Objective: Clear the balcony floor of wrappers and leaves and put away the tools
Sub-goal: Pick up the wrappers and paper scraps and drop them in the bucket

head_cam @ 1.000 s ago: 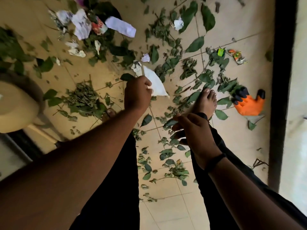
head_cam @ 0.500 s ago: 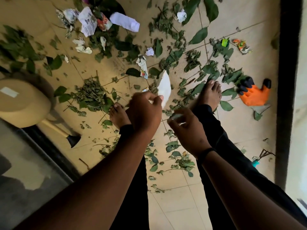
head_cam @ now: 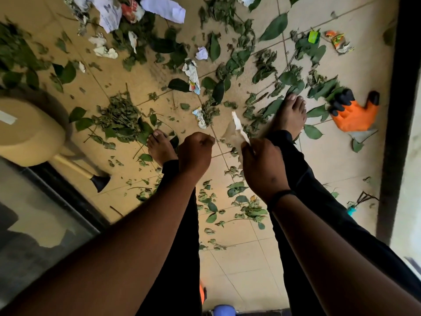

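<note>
Item, white paper scrap (head_cam: 239,127): the right hand (head_cam: 262,169) is pinching its lower end, long axis pointing up and away, while the left hand (head_cam: 194,153), fisted on nothing visible, is hovering just beside it above the leaf-strewn floor (head_cam: 355,169).

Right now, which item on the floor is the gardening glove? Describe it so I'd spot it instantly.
Look to the dark vertical frame on the picture's right. Just left of it, beside the right foot, the glove lies flat on the tiles. It is the only bright orange thing with black fingertips; everything around it is green leaves or pale crumpled paper.
</note>
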The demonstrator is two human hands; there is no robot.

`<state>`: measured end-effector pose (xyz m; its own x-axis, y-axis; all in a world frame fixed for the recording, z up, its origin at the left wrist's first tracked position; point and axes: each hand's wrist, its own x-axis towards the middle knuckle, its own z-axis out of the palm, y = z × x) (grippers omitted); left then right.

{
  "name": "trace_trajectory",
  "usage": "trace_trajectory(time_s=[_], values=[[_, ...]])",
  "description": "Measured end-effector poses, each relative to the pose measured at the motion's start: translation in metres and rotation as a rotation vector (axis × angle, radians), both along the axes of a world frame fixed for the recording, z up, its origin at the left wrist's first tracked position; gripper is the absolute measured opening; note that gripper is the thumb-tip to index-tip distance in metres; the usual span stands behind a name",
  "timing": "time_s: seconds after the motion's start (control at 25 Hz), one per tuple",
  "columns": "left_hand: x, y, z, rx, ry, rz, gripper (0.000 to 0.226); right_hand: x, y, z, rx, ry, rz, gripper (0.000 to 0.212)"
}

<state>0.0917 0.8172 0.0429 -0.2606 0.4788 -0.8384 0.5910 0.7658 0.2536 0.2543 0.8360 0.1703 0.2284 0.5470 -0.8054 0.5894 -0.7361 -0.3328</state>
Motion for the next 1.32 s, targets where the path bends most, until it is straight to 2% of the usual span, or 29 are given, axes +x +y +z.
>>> trace_trajectory(time_s=[0.04,0.08,0.12,0.16,0.2,0.24,0.28,0.32,0.4,0.56,0.72,0.8,0.96,1.04,1.08,1.16,1.32], values=[[-0.031,-0.05,-0.09,-0.022,-0.026,0.118,0.031,0.005,0.004,0.001,-0.033,-0.026,-0.069,0.039],[-0.052,-0.08,-0.167,0.017,-0.003,0.13,0.04,0.011,0.007,0.001,-0.07,-0.049,-0.127,0.04],[-0.072,-0.081,-0.216,-0.017,0.058,0.187,0.042,0.016,0.012,0.0,-0.099,-0.058,-0.204,0.039],[-0.078,-0.069,-0.235,-0.03,0.084,0.18,0.032,0.021,0.015,-0.002,-0.118,-0.053,-0.276,0.038],[-0.068,-0.042,-0.224,-0.031,0.158,0.162,0.019,0.025,0.017,-0.002,-0.127,-0.05,-0.333,0.037],[-0.046,-0.003,-0.184,-0.043,0.171,0.095,0.02,0.029,0.019,-0.001,-0.137,-0.043,-0.357,0.038],[-0.012,0.05,-0.115,-0.017,0.137,0.03,0.025,0.033,0.02,0.002,-0.155,-0.022,-0.345,0.04],[0.008,0.071,-0.105,-0.033,0.213,0.012,0.032,0.034,0.021,0.006,-0.179,0.006,-0.316,0.041],[-0.001,0.066,-0.129,-0.096,0.328,-0.032,0.044,0.031,0.023,0.013,-0.194,0.057,-0.251,0.042],[-0.007,0.074,-0.135,-0.096,0.333,-0.198,0.035,0.021,0.026,0.01,-0.131,0.051,-0.177,0.042],[-0.008,0.079,-0.093,0.028,0.279,-0.071,0.024,0.011,0.029,0.002,-0.073,0.012,-0.121,0.041],[-0.013,0.087,-0.069,0.083,0.213,-0.033,0.005,0.009,0.031,0.001,-0.038,-0.057,-0.095,0.037],[-0.02,0.12,-0.065,0.073,0.05,0.134,0.012,0.002,0.028,0.001,-0.041,-0.104,-0.105,0.033],[-0.018,0.141,-0.077,0.037,0.164,0.021,0.024,0.0,0.026,0.002,-0.042,-0.078,-0.101,0.031],[-0.015,0.15,-0.086,0.03,0.237,-0.04,0.037,0.002,0.025,0.003,-0.047,-0.063,-0.096,0.031],[-0.006,0.163,-0.109,0.007,0.272,-0.072,0.057,0.013,0.024,0.004,-0.06,-0.036,-0.072,0.033],[0.013,0.169,-0.135,0.0,0.319,-0.052,0.049,0.028,0.029,0.003,-0.032,-0.062,-0.107,0.033]])
